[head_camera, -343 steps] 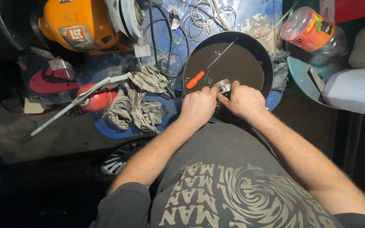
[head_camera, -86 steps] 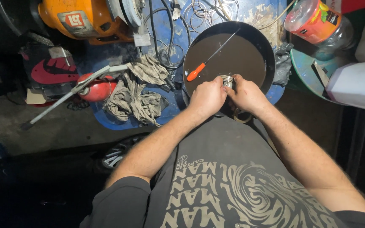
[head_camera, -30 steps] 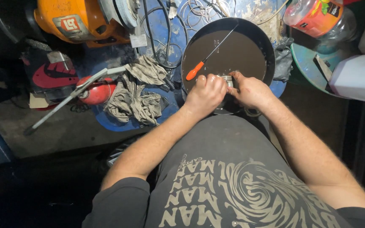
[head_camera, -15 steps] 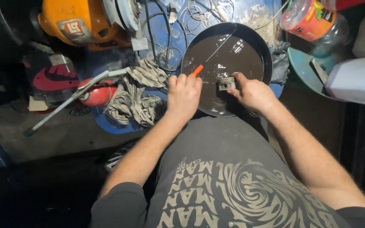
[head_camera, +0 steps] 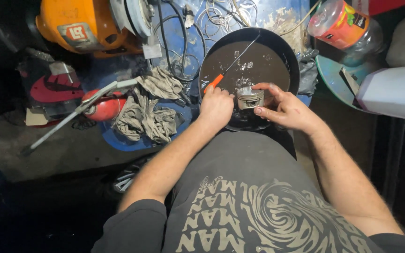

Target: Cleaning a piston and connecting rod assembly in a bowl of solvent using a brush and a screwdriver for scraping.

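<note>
Right hand [head_camera: 290, 111]: we see it clasped around a small silver metal cylinder [head_camera: 250, 97], thumb on the near side, fingers curled over the far side.
Metal cylinder: sits upright in the right hand, over the near edge of a round black pan [head_camera: 287, 58]; ring-like grooves run around its side.
Left hand [head_camera: 216, 107]: loosely curled, fingertips touching the orange handle of a screwdriver [head_camera: 214, 83]; whether it actually grasps the handle, we cannot tell.
Screwdriver: lies aslant in the pan, handle at the left hand's fingertips, thin shaft running away beyond both hands toward the far rim.
Pan: directly beyond both hands, its inside dark and wet-looking with pale flecks.
Left of the left hand: a crumpled grey rag [head_camera: 149, 112] on a blue surface [head_camera: 118, 138]; further left, a red canister [head_camera: 104, 105] with a grey metal rod lying across it.
Beyond and left of the left hand: an orange power tool [head_camera: 78, 26] and coiled black cables [head_camera: 176, 42].
Right of the right hand: a white jug [head_camera: 394, 93]; beyond it, a clear plastic jar with a red label [head_camera: 341, 23].
</note>
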